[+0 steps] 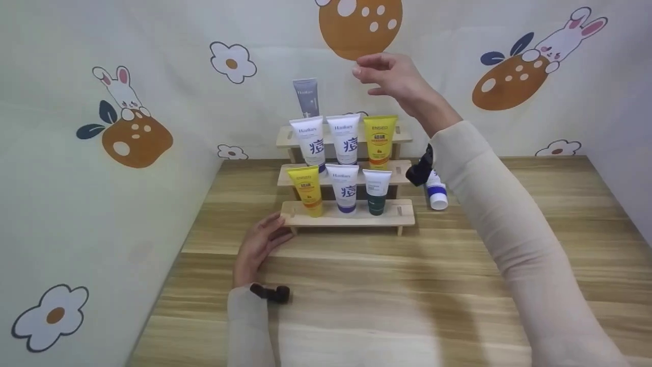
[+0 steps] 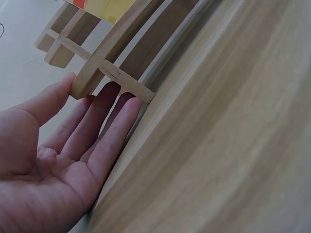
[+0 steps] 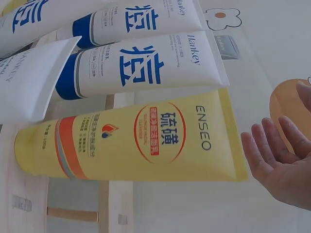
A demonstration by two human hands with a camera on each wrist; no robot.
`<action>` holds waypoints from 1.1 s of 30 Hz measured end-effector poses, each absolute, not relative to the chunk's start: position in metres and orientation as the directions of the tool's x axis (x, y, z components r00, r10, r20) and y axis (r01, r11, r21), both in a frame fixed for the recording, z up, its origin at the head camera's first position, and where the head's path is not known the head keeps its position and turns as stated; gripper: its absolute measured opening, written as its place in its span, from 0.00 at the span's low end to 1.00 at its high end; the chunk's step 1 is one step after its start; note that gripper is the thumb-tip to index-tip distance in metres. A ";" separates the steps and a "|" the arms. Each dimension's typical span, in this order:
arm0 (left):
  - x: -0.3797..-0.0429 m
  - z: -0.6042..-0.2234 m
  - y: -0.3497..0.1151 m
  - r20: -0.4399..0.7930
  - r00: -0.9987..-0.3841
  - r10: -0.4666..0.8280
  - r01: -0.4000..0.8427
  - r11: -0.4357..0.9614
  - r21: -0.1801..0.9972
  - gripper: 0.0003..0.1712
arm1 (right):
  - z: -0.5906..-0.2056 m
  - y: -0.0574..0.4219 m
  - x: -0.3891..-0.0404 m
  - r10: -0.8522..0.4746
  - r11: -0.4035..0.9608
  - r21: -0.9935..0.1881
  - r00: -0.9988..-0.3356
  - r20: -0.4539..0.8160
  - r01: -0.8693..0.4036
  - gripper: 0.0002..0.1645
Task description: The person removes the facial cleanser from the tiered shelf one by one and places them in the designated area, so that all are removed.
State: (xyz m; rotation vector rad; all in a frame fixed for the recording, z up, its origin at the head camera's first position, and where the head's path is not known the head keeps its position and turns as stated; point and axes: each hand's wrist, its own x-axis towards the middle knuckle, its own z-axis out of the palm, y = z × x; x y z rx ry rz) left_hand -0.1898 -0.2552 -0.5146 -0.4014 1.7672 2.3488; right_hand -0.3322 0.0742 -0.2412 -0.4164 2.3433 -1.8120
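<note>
A three-step wooden display rack (image 1: 351, 220) holds several squeeze tubes. My left hand (image 1: 257, 244) grips the left end of its lowest step, thumb (image 2: 65, 90) at the board's corner and fingers reaching underneath beside the leg. My right hand (image 1: 395, 79) is raised over the top step with its fingers loosely bent and nothing in them. A grey tube (image 1: 306, 98) stands at the top step's left. On the middle step are two white tubes and a yellow tube (image 3: 131, 138). Below them stand another yellow tube (image 1: 306, 191), a white tube (image 1: 344, 188) and a white-and-green tube (image 1: 377, 191).
A white tube with a blue band (image 1: 437, 196) is on the wooden table (image 1: 356, 295) right of the rack, partly hidden by my right sleeve and the black wrist strap (image 1: 420, 168). Cloth walls (image 1: 173, 102) printed with rabbits and flowers enclose the table's back and sides.
</note>
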 end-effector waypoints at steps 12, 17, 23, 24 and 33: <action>-0.188 -0.513 -0.258 -0.314 -0.948 -0.052 -0.286 -0.295 0.912 0.32 | -0.244 0.036 -0.341 -0.318 0.244 -0.962 -0.947 0.041 -0.123 0.29; -0.189 -0.512 -0.258 -0.319 -0.947 -0.033 -0.297 -0.286 0.911 0.33 | -0.246 0.027 -0.342 -0.323 0.264 -0.956 -0.946 0.039 -0.130 0.28; -0.189 -0.513 -0.259 -0.318 -0.948 -0.028 -0.296 -0.292 0.909 0.35 | -0.246 0.016 -0.344 -0.330 0.295 -0.951 -0.944 -0.009 -0.094 0.27; -0.188 -0.513 -0.259 -0.312 -0.950 -0.028 -0.292 -0.288 0.912 0.34 | -0.246 0.015 -0.344 -0.332 0.307 -0.947 -0.943 -0.014 -0.094 0.27; -0.189 -0.516 -0.254 -0.314 -0.949 -0.045 -0.286 -0.302 0.909 0.32 | -0.245 0.005 -0.346 -0.338 0.396 -0.915 -0.938 -0.072 -0.073 0.26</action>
